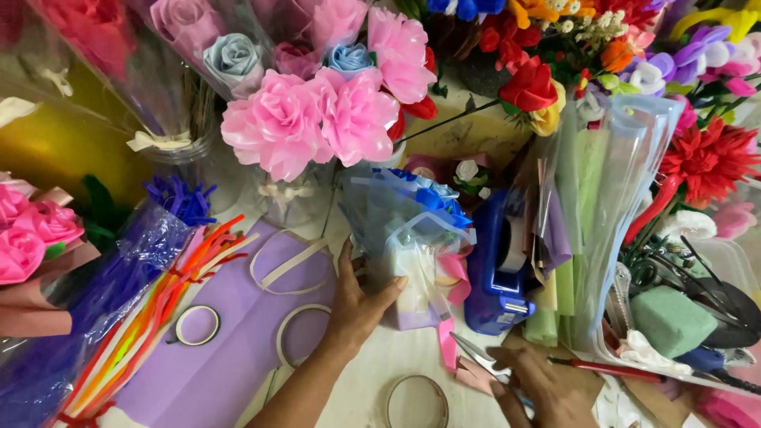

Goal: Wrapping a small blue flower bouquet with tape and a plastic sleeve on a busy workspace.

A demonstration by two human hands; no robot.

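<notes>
Down low, my right hand (547,384) lies flat on scissors (483,361), fingers spread; my left hand (361,297) clamps the wrapped bouquet (412,238).

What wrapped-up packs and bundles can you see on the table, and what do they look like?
Small bouquet: centre, in the left hand, blue flowers in clear and blue wrap.
Bag of sticks: left, clear, holding purple, orange and red sticks.
Sheet roll: right, upright clear sleeve of green and purple sheets.
Wrapped roses: top left, clear cones.
</notes>
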